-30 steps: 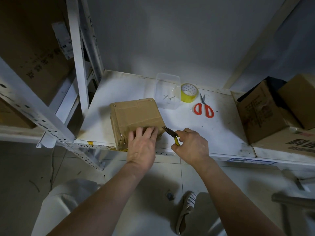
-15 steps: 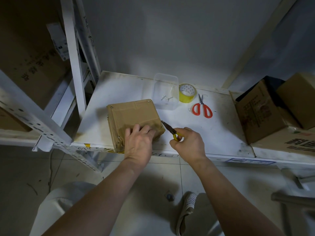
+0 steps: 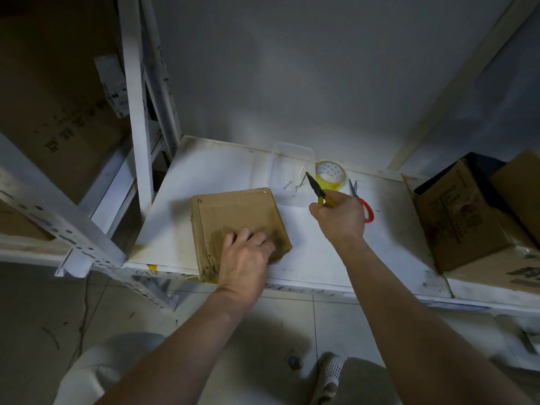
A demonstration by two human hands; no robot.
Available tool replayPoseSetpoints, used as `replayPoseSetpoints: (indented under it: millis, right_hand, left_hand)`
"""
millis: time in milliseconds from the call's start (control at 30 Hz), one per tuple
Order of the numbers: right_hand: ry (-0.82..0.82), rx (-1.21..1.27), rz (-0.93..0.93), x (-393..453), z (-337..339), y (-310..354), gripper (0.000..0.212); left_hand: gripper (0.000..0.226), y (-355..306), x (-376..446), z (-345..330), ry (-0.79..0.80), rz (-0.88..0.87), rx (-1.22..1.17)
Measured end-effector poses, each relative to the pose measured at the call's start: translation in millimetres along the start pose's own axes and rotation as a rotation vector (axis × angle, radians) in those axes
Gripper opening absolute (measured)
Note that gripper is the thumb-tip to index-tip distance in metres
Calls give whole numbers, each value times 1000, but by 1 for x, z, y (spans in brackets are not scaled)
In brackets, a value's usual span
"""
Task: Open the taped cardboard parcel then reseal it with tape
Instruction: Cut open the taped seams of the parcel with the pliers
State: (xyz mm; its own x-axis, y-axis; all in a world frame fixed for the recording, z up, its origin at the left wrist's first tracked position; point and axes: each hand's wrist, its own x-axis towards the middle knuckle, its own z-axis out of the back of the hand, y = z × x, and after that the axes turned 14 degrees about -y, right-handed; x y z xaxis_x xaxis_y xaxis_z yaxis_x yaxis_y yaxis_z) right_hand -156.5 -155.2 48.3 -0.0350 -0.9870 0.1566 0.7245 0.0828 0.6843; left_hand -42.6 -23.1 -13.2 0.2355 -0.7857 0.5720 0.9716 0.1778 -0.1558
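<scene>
A brown taped cardboard parcel (image 3: 238, 217) lies flat on the white shelf (image 3: 321, 258), near its front edge. My left hand (image 3: 245, 255) presses down on the parcel's near part, fingers spread. My right hand (image 3: 339, 217) is raised to the right of the parcel and grips yellow-handled pliers (image 3: 317, 188), whose dark jaws point up-left over a clear plastic tub (image 3: 292, 173). A thin pin seems to be in the jaw tips. A yellow roll of tape (image 3: 330, 175) stands behind the pliers.
Red-handled scissors (image 3: 362, 203) lie right of my right hand, partly hidden by it. Several small metal pins lie in the clear tub. Open cardboard boxes (image 3: 461, 217) crowd the shelf's right side. White rack posts (image 3: 137, 112) stand at left.
My right hand has lifted the pliers from the parcel's right edge and carried them back and right, over the clear tub. My left hand stays on the parcel.
</scene>
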Motion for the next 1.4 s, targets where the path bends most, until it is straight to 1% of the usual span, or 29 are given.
replayPoseSetpoints:
  millis: [100,267,433,533,667,800,900,967,1000,1100,1133,1233,1333,1400]
  right_hand:
    - [26,-107,46,17,-13,8,26]
    - [127,-181,-38,35,-29,9,34]
    - [82,-146,-35,28,-27,1,32]
    - [74,-85,-17,18,-27,0,40]
    - [109,-70,43,-1,-25,-4,37]
    - [116,-80,47,-18,-19,-12,33]
    - [139,-110,73,-30,-13,-17,31]
    - [145,-120,80,-35,-12,-18,32]
    - [149,-125,83,-36,-13,-18,33]
    - [163,-139,108,-39,-13,-16,35]
    - [168,-141,114,-40,-12,-16,36]
    - [178,-168,150,-43,-11,-17,38]
    - [188,-240,224,-47,-9,-19,39]
    - [199,-292,278,-50,-10,-21,41]
  left_hand:
    - [38,4,0,-2,-17,-18,-56]
    - [36,6,0,-4,-41,-42,-76]
    - [44,10,-1,1,-14,-49,-101]
    - [42,13,-3,3,-13,-49,-105]
    - [36,35,-7,7,-52,-37,-59]
    - [34,64,-7,20,-59,-12,3]
    - [27,70,2,26,12,106,78]
    - [17,58,10,28,89,179,103]
    - [16,47,14,29,132,190,95]
    - [45,21,24,21,331,151,76]
    - [50,15,26,17,377,134,81]
    - [46,14,28,11,397,104,110]
    - [53,21,27,15,393,86,114]
    - [53,26,27,18,388,84,122]
